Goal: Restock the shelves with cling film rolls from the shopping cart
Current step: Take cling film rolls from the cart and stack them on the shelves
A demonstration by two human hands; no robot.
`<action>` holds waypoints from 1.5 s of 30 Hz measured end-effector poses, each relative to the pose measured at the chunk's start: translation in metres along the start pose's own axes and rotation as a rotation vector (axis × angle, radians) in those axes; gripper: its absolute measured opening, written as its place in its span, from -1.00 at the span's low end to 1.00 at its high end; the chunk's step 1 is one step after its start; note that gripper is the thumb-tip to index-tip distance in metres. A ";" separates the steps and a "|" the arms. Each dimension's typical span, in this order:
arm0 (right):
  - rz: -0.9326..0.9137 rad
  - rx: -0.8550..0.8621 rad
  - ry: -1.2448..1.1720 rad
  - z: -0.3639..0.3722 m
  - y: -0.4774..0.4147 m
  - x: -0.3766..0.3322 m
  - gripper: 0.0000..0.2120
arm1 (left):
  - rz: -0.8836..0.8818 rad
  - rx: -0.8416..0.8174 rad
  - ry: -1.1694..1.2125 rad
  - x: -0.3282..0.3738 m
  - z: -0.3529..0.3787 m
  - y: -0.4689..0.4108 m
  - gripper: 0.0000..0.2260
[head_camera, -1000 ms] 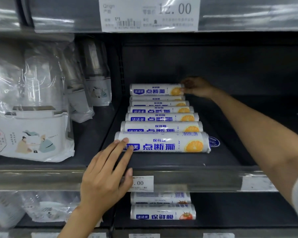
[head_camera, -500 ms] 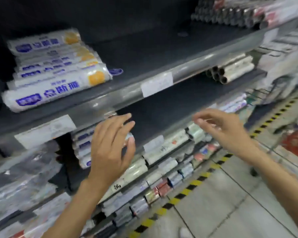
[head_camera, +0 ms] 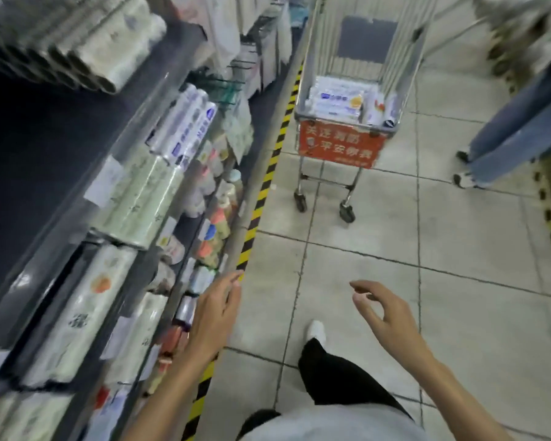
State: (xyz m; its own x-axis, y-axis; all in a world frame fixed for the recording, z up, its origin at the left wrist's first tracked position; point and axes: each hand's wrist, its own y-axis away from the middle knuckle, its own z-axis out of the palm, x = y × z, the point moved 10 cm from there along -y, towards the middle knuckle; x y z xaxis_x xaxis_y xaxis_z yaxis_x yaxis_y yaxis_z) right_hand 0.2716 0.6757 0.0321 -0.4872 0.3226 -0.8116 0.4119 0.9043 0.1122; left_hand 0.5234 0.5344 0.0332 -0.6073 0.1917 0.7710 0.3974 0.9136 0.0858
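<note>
Up the aisle [head_camera: 363,249], cling film rolls [head_camera: 336,100] lie well beyond both hands [head_camera: 215,308] [head_camera: 384,316].

well beyond the fingers [head_camera: 360,285] of the right hand [head_camera: 385,316], a red rectangular sign [head_camera: 341,148] on the front of the grey wire shopping cart [head_camera: 310,58] bears two lines of white chinese characters, seemingly 关注消防 above a line starting 平安, both smeared. the white cling film rolls [head_camera: 334,100] in it show a blue label patch, unreadable. white paper price tags [head_camera: 104,184] up and left of the left hand [head_camera: 210,316] are too blurred to read.
</note>
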 end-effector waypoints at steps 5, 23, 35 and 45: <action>0.097 0.090 0.004 -0.080 -0.064 0.050 -0.81 | 0.058 -0.084 -0.055 0.051 0.059 -0.091 -0.52; 0.174 0.199 0.009 -0.200 -0.429 0.093 -0.67 | 0.478 -0.200 -0.219 0.195 0.151 -0.493 -0.67; 0.131 -0.043 0.153 -0.124 -0.772 0.156 -0.65 | 0.408 -0.582 -0.529 0.133 0.330 -0.702 -0.63; 0.096 -0.226 0.678 -0.047 -0.923 0.243 -0.41 | 0.363 -0.739 -0.798 0.068 0.394 -0.727 -0.53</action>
State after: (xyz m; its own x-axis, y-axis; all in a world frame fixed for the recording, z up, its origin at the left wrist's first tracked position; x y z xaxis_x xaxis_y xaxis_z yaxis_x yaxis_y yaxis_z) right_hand -0.2630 -0.0670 -0.2414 -0.8575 0.4402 -0.2662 0.3436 0.8752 0.3404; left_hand -0.0780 0.0239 -0.2248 -0.5324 0.8149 0.2291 0.7852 0.3744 0.4932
